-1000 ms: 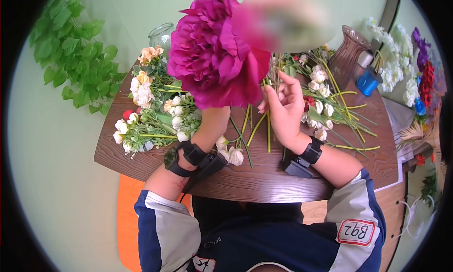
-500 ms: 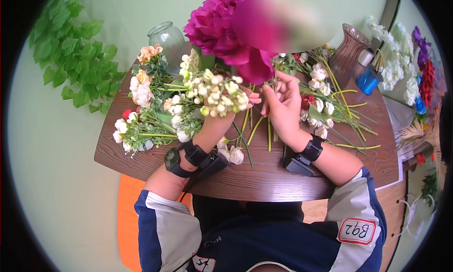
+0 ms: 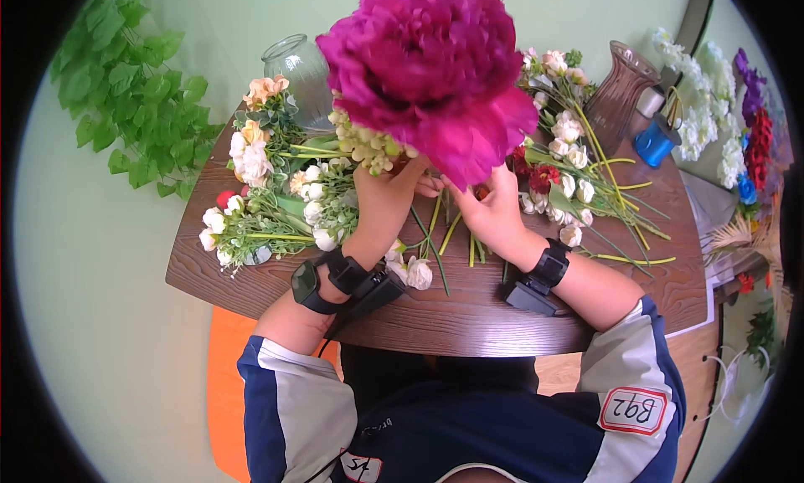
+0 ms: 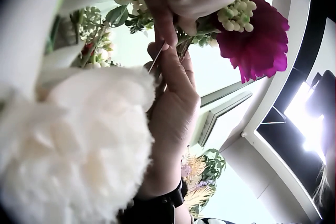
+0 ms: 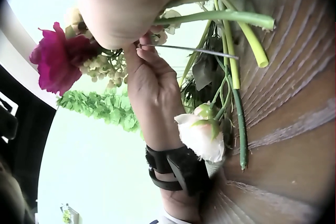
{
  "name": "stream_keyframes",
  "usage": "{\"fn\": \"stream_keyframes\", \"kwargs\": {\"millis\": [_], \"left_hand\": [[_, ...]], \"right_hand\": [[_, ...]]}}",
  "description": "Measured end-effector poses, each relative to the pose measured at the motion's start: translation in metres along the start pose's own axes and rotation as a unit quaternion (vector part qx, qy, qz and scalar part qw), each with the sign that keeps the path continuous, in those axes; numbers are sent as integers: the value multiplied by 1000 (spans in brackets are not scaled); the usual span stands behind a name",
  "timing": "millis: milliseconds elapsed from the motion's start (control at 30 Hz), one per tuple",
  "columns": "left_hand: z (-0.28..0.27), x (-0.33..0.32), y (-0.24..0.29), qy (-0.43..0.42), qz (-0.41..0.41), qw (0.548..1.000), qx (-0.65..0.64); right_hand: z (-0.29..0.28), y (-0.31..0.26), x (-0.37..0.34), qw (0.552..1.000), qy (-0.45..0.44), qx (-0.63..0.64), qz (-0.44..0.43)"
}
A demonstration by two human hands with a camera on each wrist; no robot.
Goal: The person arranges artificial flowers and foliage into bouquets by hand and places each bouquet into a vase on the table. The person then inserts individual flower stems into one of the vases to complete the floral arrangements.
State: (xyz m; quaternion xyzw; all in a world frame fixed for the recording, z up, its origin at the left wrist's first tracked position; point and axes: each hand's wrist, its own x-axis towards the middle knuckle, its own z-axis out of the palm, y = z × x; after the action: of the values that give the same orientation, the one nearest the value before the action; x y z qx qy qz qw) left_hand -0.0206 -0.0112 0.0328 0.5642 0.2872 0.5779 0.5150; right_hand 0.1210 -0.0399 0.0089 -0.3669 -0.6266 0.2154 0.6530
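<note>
Magenta leads, with cream, green and blue around it

The large bloom (image 3: 423, 73) is deep magenta, brighter pink on its lowest petals (image 3: 476, 152); the berry cluster (image 4: 236, 17) is pale yellow-green. The wire (image 5: 205, 52) shows silvery grey. The tabletop (image 3: 435, 324) is dark brown, streaked with wood grain; the roses (image 3: 419, 274) are white, the frilled flowers (image 3: 265, 91) peach, the stems (image 5: 252, 43) yellow-green and darker green. The spool (image 3: 656, 143) is vivid blue, the vase (image 3: 618, 94) smoky mauve-brown. The right sleeve (image 3: 615, 357) pairs pale grey with navy (its patch (image 3: 634, 411) is white, bordered in red).

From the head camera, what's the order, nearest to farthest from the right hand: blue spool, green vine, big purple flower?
From the right hand:
1. Big purple flower, just above in view.
2. Blue spool, right.
3. Green vine, far left.
</note>
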Motion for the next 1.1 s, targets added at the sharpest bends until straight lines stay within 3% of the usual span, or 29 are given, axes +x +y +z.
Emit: {"fn": "stream_keyframes", "kwargs": {"millis": [100, 167, 233, 300, 367, 467, 533, 700, 833, 1000, 1100], "left_hand": [[-2, 2, -2, 6, 13, 1000, 17], [-4, 4, -6, 5, 23, 1000, 6], [0, 5, 1, 0, -33, 999, -8], [0, 4, 3, -7, -38, 999, 12], [-1, 3, 2, -15, -43, 998, 32], [-2, 3, -3, -22, -16, 996, 80], [0, 4, -8, -2, 64, 996, 63], [0, 5, -4, -9, 45, 997, 63], [5, 0, 10, -18, -5, 999, 38], [8, -2, 10, -10, 6, 1000, 19], [4, 2, 7, -10, 3, 1000, 28]], "right_hand": [[-2, -4, 1, 999, -16, -32, -20], [-2, -6, 1, 998, -33, -52, 24], [-2, -8, 3, 998, -36, -48, 34], [-2, -9, 3, 997, -39, -44, 44], [-2, -10, 3, 994, -48, -14, 101], [-1, -15, 3, 995, -45, -26, 85], [0, -18, 4, 994, -48, -29, 94], [0, -6, 2, 993, -49, -63, 87], [4, -5, 0, 993, -28, -1, 116], [6, -8, 1, 993, 4, 27, 117], [4, -5, 1, 996, 9, -25, 84]]}}
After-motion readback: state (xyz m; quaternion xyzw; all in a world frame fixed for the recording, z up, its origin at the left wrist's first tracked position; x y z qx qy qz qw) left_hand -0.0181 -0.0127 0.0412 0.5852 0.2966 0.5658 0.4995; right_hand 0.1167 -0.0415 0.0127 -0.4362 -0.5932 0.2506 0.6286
